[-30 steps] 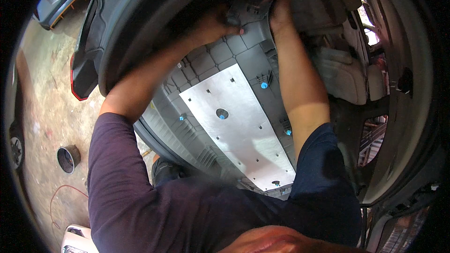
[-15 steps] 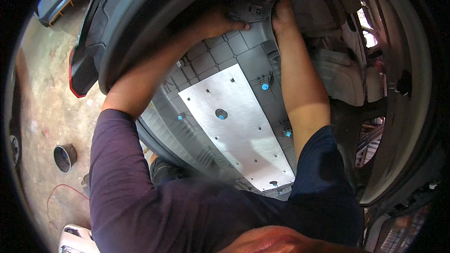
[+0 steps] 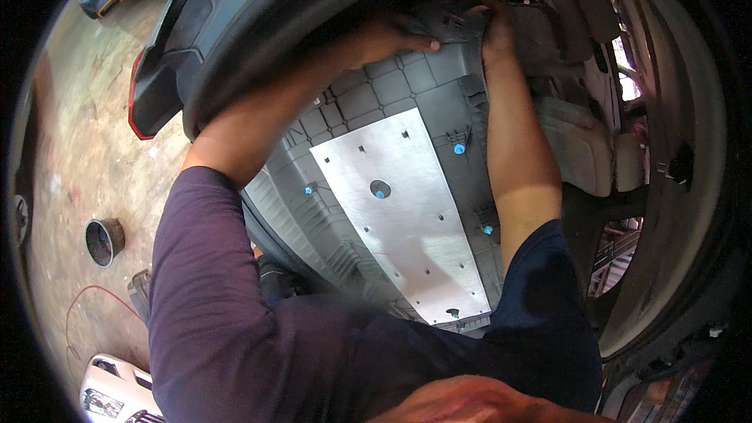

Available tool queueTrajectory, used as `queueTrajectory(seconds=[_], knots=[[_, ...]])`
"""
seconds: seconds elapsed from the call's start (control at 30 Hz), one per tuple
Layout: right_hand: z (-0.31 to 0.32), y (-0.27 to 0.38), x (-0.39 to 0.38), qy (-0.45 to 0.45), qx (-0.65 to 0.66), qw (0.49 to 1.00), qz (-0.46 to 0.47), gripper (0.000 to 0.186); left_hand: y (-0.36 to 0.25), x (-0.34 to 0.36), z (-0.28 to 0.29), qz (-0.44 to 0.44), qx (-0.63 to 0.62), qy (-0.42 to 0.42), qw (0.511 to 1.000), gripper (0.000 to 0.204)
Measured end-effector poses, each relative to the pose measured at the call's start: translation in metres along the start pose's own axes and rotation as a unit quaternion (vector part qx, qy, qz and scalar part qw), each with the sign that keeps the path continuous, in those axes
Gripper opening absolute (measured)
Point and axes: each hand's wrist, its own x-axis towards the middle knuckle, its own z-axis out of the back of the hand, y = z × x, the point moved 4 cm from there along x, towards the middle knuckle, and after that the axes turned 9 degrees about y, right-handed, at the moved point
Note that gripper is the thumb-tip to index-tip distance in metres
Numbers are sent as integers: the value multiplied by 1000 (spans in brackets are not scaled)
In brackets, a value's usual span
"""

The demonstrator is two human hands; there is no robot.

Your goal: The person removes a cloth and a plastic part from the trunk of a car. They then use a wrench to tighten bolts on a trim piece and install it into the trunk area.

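A large grey plastic trim panel (image 3: pixel 440 103) hangs in front of me, its ribbed back facing up. A white rectangular pad (image 3: pixel 407 204) covers its middle. Blue clips, such as the clip (image 3: pixel 460 149) beside the pad, stick out of it. My left hand (image 3: pixel 395 37) grips the panel's far end, thumb lying on the face and other fingers partly hidden in shadow. My right hand (image 3: pixel 498 30) is wrapped round the far right edge, close to the left one. The panel's near end reaches my shirt.
A car body's dark rim (image 3: pixel 258 39) arches over my left arm. Folded grey seats (image 3: pixel 576 145) lie to the right. On the floor at left are a black round tub (image 3: pixel 104 243), a thin red hose (image 3: pixel 86 291) and a white bumper-like part (image 3: pixel 117 392).
The view has shifted a little, so the panel and my arms appear slightly farther right. Both hands keep their hold at the panel's far end.
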Motion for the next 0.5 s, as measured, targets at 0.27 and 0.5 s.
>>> queueTrajectory(seconds=[0.27, 0.5], knots=[[61, -23, 34, -30, 70, 997, -2, 19, -6, -4, -7, -30, -26, 0, 999, 72], [56, -17, 31, 7, 61, 998, 9, 20, 3, 1, -9, -14, -5, 13, 1000, 67]])
